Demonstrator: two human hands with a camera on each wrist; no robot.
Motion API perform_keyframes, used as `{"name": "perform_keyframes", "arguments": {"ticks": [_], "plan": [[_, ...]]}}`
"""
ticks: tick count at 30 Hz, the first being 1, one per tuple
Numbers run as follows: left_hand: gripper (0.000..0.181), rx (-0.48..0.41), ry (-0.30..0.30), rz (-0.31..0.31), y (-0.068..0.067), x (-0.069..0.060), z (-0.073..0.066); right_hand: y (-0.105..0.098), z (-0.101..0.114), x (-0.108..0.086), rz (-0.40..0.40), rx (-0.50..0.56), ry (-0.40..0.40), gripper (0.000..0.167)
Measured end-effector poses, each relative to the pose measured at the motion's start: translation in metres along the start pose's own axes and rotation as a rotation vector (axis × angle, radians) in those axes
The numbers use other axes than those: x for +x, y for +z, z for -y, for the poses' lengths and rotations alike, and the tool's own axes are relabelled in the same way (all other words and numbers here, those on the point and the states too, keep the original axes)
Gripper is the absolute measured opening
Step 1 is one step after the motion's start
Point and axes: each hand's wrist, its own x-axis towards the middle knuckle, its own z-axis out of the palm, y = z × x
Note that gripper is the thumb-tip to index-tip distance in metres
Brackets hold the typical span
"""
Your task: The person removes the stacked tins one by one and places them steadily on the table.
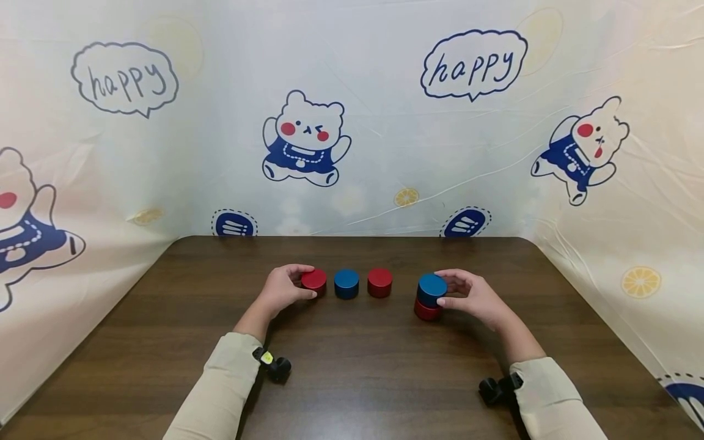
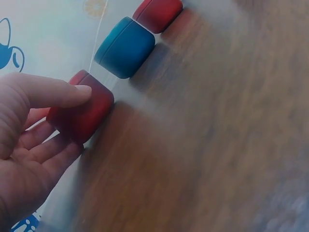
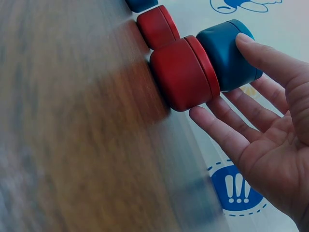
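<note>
Between the thumb and fingers of my left hand [image 1: 282, 288] is a round red container [image 1: 314, 280] at the left end of a row; it stands on the table. To its right come a blue container [image 1: 346, 283] and another red container [image 1: 380, 282], untouched. My right hand [image 1: 474, 297] pinches a second blue container [image 1: 432, 287], which sits on top of a further red container [image 1: 427, 310]. The right wrist view shows the blue container [image 3: 227, 55] against the lid of the red one [image 3: 181, 75], with my lower fingers close beside the red one.
The brown wooden table [image 1: 352, 373] extends in front of both arms. Behind it hangs a pale printed cloth [image 1: 374, 146] with cartoon bears, also along both sides. A black wrist camera [image 1: 275, 365] is strapped to the left sleeve, and another [image 1: 497, 389] to the right.
</note>
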Motion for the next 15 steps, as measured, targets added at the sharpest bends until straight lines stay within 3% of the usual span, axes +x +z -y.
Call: {"name": "perform_keyframes", "arguments": {"ticks": [15], "plan": [[0.055,0.002,-0.02,0.019,-0.0038,0.0003,0.0011,-0.0004,-0.0006,0.0002,-0.005,-0.008,-0.002,0.062]]}}
